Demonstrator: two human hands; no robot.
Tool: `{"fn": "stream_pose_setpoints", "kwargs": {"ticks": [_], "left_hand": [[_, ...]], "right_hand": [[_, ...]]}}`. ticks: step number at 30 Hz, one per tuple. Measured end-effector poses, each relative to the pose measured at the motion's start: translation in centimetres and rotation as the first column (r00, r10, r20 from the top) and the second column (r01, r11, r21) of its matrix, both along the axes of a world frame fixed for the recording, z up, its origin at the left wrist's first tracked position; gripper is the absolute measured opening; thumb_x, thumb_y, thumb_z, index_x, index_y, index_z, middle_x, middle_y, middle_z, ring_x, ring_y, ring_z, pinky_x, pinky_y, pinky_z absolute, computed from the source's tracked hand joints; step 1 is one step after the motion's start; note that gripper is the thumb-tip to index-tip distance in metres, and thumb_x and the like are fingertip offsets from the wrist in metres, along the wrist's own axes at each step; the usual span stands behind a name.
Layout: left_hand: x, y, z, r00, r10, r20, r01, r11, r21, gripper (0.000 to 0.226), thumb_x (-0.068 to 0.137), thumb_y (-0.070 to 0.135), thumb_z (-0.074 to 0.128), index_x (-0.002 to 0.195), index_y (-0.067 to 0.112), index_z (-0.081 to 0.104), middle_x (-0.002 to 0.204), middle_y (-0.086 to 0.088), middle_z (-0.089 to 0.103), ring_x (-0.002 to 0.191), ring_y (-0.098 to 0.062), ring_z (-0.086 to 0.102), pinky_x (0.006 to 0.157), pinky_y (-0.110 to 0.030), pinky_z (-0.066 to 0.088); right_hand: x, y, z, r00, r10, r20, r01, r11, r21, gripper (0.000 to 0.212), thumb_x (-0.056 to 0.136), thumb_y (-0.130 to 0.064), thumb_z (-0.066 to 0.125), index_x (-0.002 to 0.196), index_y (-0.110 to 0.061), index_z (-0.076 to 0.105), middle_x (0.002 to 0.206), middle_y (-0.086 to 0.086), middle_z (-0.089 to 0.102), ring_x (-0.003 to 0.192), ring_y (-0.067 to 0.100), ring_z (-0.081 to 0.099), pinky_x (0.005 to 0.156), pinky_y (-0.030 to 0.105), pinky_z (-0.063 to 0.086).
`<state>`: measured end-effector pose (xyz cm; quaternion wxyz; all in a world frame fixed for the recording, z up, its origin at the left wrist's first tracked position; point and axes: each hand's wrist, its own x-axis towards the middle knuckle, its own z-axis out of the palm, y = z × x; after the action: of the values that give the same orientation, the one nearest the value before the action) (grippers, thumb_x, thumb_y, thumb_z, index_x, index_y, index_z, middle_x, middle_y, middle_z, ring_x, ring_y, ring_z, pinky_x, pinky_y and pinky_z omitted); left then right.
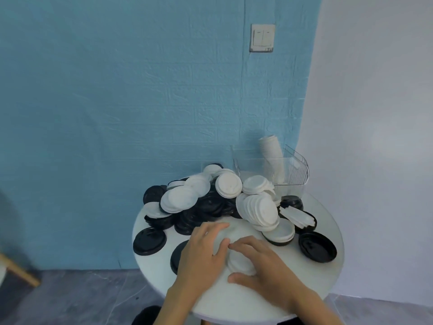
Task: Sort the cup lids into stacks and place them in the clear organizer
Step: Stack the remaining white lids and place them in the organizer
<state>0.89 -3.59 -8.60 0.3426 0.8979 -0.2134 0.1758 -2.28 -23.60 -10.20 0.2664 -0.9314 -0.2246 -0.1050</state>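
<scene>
A heap of white lids (228,185) and black lids (208,205) covers the back half of a small round white table (323,285). Near the front, both hands hold a short stack of white lids (239,262). My right hand (264,266) curls round its right side, thumb at the front. My left hand (202,252) lies on its left side, fingers spread over a white lid (222,235). The clear organizer (295,170) stands at the back right, with a tilted stack of white lids (271,151) in it.
Single black lids lie at the left edge (150,241), under my left wrist (175,256) and at the right (317,246). A blue wall with a light switch (262,38) rises close behind the table. A wooden leg (18,270) shows at the far left.
</scene>
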Motion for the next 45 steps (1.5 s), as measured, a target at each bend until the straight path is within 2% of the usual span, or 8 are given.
{"fn": "stream_pose_setpoints", "kwargs": {"ticks": [7,12,17,21,27,34,41,45], "left_hand": [[1.0,0.7,-0.8,0.999,0.007,0.048,-0.009,0.999,0.035,0.027,0.102,0.041,0.055,0.128,0.042,0.062,0.124,0.027,0.054,0.117,-0.001,0.049,0.085,-0.020,0.046],[0.7,0.3,-0.2,0.984,-0.061,0.170,0.041,0.992,0.120,0.044,0.098,0.066,0.043,0.127,0.041,0.063,0.120,0.023,0.060,0.116,-0.003,0.051,0.098,-0.022,0.044],[-0.9,-2.8,0.7,0.976,-0.212,-0.054,0.217,0.904,0.368,0.082,0.081,0.087,0.044,0.153,0.054,0.025,0.153,0.014,0.040,0.145,-0.008,0.027,0.120,-0.026,0.018],[-1.0,-2.9,0.2,0.972,-0.208,-0.109,0.234,0.903,0.362,0.070,0.088,0.077,0.052,0.150,0.050,0.035,0.155,0.016,0.038,0.143,-0.005,0.029,0.115,-0.022,0.019],[-1.4,-0.7,-0.2,0.946,-0.219,-0.239,0.258,0.955,0.146,0.091,0.071,0.076,0.073,0.150,0.055,0.031,0.138,0.034,0.041,0.130,0.010,0.031,0.111,-0.017,0.030],[-1.2,0.2,-0.2,0.898,-0.290,-0.331,0.271,0.957,-0.102,0.130,0.049,0.070,0.092,0.152,0.060,0.013,0.139,0.039,0.037,0.129,0.016,0.038,0.111,-0.022,0.039],[-1.0,0.2,-0.9,0.921,-0.314,-0.231,0.308,0.949,-0.064,0.089,0.060,0.066,0.086,0.138,0.059,0.044,0.135,0.034,0.044,0.126,0.009,0.046,0.099,-0.015,0.042],[-1.3,-0.2,-1.2,0.967,-0.208,-0.145,0.223,0.971,0.090,0.081,0.068,0.074,0.070,0.141,0.062,0.037,0.129,0.040,0.047,0.121,0.011,0.042,0.097,-0.010,0.038]], "right_hand": [[-0.1,-0.3,1.1,1.000,0.005,0.031,-0.007,0.997,0.079,0.068,0.083,-0.079,0.056,0.141,-0.043,0.052,0.137,-0.033,0.042,0.133,-0.008,0.039,0.113,0.016,0.031],[2.7,-3.2,4.7,0.869,-0.390,0.305,0.281,0.896,0.344,0.049,0.087,-0.063,0.059,0.124,-0.032,0.064,0.121,-0.015,0.056,0.116,0.006,0.055,0.102,0.027,0.044],[6.1,-4.4,5.6,0.844,-0.525,0.112,0.532,0.846,-0.044,0.099,0.066,-0.088,0.037,0.150,-0.035,0.040,0.149,-0.007,0.044,0.137,0.023,0.039,0.113,0.043,0.025],[6.3,-4.4,5.5,0.856,-0.502,0.124,0.514,0.851,-0.103,0.102,0.064,-0.089,0.034,0.153,-0.037,0.035,0.152,-0.010,0.043,0.143,0.020,0.033,0.115,0.043,0.018],[2.9,-3.1,6.7,0.909,-0.403,0.109,0.373,0.901,0.220,0.082,0.076,-0.056,0.081,0.142,-0.030,0.041,0.137,-0.016,0.051,0.123,0.007,0.048,0.107,0.029,0.034],[-1.6,0.0,3.7,0.992,-0.113,-0.059,0.120,0.983,0.140,0.073,0.066,-0.078,0.072,0.130,-0.052,0.048,0.132,-0.032,0.046,0.124,-0.009,0.047,0.105,0.016,0.037],[-0.6,1.2,1.3,0.991,-0.025,-0.129,0.046,0.986,0.163,0.060,0.080,-0.079,0.060,0.124,-0.038,0.060,0.129,-0.030,0.054,0.119,-0.005,0.052,0.100,0.023,0.043],[-1.0,0.6,1.0,0.988,0.029,-0.149,0.005,0.975,0.222,0.040,0.087,-0.072,0.060,0.120,-0.050,0.063,0.139,-0.030,0.050,0.129,-0.003,0.051,0.107,0.027,0.043]]}}
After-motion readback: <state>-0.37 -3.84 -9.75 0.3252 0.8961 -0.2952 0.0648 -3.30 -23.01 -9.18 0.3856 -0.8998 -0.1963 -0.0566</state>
